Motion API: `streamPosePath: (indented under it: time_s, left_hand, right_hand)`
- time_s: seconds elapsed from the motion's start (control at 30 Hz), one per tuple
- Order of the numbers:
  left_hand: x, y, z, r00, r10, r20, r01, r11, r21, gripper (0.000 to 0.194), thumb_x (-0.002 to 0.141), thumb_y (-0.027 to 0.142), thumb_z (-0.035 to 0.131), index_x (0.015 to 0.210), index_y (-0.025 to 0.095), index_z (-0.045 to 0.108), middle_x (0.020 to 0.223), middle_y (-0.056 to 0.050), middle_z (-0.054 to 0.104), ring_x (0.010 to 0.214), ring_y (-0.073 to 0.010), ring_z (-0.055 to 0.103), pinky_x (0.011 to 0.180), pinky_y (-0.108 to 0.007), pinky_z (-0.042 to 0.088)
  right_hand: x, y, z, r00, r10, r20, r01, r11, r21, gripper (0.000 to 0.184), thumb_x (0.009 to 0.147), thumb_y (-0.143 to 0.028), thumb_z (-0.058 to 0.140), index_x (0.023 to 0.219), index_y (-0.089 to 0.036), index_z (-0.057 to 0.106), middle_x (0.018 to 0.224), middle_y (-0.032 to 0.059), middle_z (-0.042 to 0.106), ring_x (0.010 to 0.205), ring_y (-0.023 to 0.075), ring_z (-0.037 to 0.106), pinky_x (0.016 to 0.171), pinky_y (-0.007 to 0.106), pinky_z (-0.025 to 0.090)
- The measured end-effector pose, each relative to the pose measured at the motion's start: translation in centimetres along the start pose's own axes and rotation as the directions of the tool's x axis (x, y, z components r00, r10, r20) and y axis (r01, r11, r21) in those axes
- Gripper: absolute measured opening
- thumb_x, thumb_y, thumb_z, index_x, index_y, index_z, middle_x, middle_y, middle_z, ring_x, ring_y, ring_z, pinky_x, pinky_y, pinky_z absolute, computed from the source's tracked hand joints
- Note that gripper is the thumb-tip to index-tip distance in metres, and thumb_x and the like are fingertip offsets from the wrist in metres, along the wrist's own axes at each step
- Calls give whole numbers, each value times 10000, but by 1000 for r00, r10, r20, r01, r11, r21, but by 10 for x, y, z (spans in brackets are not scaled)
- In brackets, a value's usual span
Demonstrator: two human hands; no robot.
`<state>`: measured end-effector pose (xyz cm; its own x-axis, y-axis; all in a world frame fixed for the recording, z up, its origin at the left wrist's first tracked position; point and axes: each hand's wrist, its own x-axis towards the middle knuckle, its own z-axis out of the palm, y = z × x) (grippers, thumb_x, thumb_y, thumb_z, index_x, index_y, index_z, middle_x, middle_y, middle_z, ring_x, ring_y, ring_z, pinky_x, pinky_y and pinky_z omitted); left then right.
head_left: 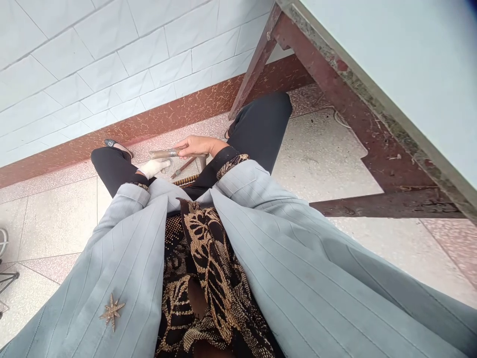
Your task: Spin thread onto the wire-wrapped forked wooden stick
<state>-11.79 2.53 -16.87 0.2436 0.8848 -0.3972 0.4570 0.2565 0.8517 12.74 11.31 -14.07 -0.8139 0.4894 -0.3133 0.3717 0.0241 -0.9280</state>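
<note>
My right hand (197, 145), bare, is closed around what looks like a flat paintbrush (164, 154) with a metal band, its brownish end pointing left. Just below that end is my left hand (152, 168) in a white glove. Its fingers look curled, and whatever they may hold is too small to make out. Between my knees, under the right hand, a second brush (183, 169) with a reddish handle lies slanted. Close by is a patterned dark-and-gold edge (186, 181), partly hidden by my clothes. A greyish piece (203, 161) shows below the right wrist.
A table (395, 59) with a pale top and worn reddish wooden legs stands at the right. White wall tiles (112, 64) and a red-brown skirting (149, 112) run ahead of my feet. Part of a thin metal frame (9, 276) stands on the floor at far left.
</note>
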Motion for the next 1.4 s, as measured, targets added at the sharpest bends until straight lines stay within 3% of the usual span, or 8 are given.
streamPosePath:
  time_s: [0.1,0.23,0.33,0.6,0.8,0.93,1.07,1.4]
  left_hand:
    - [1,3,4,994,-71,84,62,992,108,206,894,349,773,912,147,737,678,3,617,597,-119,533,630,-265,472]
    - [1,7,6,988,-79,132,53,980,190,146,903,264,669,939,152,755,648,19,585,595,-121,518,619,-255,433]
    - [2,8,7,989,-48,141,10,966,256,148,867,204,622,901,153,757,647,26,580,587,-113,492,632,-254,415]
    - [-1,11,1,1000,27,4,-27,987,159,165,825,208,613,896,129,740,729,4,654,664,-120,538,722,-273,463]
    - [-4,17,-5,998,43,-45,-46,996,-73,146,833,269,727,858,126,708,737,-20,670,664,-115,558,686,-255,470]
    - [-5,21,-2,993,44,-107,-59,988,-144,215,879,339,760,852,140,683,709,-15,641,640,-112,539,625,-238,444]
    - [-8,23,4,1000,23,0,-23,997,-77,152,927,264,675,842,140,657,662,23,570,616,-97,510,641,-232,417]
    - [-32,45,7,982,184,-37,-153,898,413,246,1005,192,514,1072,124,740,804,-14,683,742,-147,606,845,-295,498]
  right_hand:
    - [7,2,9,996,20,-86,-39,974,-224,615,953,-154,654,1568,-165,648,1140,79,813,899,161,696,818,248,509]
    - [13,2,18,979,12,-205,-136,784,-606,473,985,-199,644,1446,-182,751,1293,106,793,1129,245,707,896,287,456]
    - [15,3,22,987,94,-131,-160,687,-709,418,975,-203,661,1370,-184,795,1243,115,810,1081,247,716,845,302,433]
    - [16,20,3,971,190,143,-78,824,-561,564,854,-147,749,1415,-205,783,1089,40,849,900,184,703,767,254,457]
    - [3,12,-8,968,11,249,54,965,-255,599,804,-193,792,1403,-219,790,1144,29,844,954,192,730,885,271,550]
    - [-4,1,-3,978,-207,-17,208,977,43,656,829,-250,783,1480,-187,720,1080,43,819,898,180,714,848,303,606]
    - [2,-1,2,877,-249,-410,346,921,180,718,880,-287,728,1564,-110,597,1138,88,785,924,173,705,839,318,622]
    - [4,-33,-7,717,-328,-614,210,943,-259,578,919,-235,664,1490,-150,675,1455,130,707,1342,294,649,1174,490,496]
